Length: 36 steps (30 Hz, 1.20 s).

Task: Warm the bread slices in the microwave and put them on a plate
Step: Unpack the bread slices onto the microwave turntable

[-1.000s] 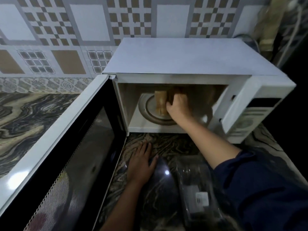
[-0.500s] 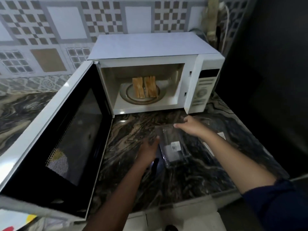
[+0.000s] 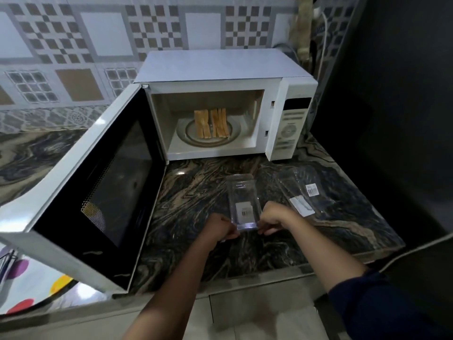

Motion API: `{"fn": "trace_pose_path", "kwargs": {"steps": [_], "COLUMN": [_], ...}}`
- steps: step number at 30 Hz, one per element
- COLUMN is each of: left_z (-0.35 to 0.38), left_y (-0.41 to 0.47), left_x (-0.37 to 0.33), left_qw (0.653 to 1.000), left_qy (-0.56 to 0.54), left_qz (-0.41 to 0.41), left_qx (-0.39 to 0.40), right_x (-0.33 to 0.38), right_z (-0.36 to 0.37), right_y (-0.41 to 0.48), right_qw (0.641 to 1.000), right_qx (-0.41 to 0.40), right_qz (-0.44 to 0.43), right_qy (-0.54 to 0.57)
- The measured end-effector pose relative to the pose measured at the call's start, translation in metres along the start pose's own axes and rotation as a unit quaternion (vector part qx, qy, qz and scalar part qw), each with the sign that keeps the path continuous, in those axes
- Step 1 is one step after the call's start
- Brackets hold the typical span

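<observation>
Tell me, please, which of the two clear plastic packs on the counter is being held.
The middle pack, in front of the microwave: the left hand and right hand hold its near end. The other pack lies untouched farther right.

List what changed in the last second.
The right hand let go of the bread slices and withdrew from the microwave; it and the left hand, earlier flat on the counter, now grip the clear container. Slices remain on the turntable, door open.
</observation>
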<state>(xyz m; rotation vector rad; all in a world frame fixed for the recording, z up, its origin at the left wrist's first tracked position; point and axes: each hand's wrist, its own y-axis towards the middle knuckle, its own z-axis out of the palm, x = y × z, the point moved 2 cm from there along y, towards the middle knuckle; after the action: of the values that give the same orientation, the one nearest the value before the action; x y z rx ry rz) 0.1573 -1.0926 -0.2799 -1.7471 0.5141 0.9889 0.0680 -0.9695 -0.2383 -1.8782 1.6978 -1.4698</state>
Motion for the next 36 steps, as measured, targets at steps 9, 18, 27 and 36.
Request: {"fn": "trace_pose_path", "kwargs": {"steps": [9,18,27,36], "left_z": [0.005,0.024,0.13,0.181], "left_y": [-0.005,-0.045,-0.05,-0.017], "left_x": [-0.003,-0.047,-0.087,-0.04], "left_qw": [0.994,0.938,0.969,0.993], "left_qy": [0.051,0.178,0.111,-0.095], "left_qz": [-0.011,0.099,0.144,0.012], "left_qx": [-0.097,-0.281,-0.169,-0.069], "right_x": [-0.01,0.006,-0.053,-0.131], "right_z": [-0.003,-0.068,-0.167,-0.143], "right_y": [0.009,-0.018,-0.03,0.011], "right_qw": [0.996,0.993,0.922,0.976], "right_qx": [0.056,-0.016,-0.271,-0.069], "right_qz": [0.007,-0.118,-0.258,-0.104], "right_qy": [0.072,0.021,0.101,0.178]}}
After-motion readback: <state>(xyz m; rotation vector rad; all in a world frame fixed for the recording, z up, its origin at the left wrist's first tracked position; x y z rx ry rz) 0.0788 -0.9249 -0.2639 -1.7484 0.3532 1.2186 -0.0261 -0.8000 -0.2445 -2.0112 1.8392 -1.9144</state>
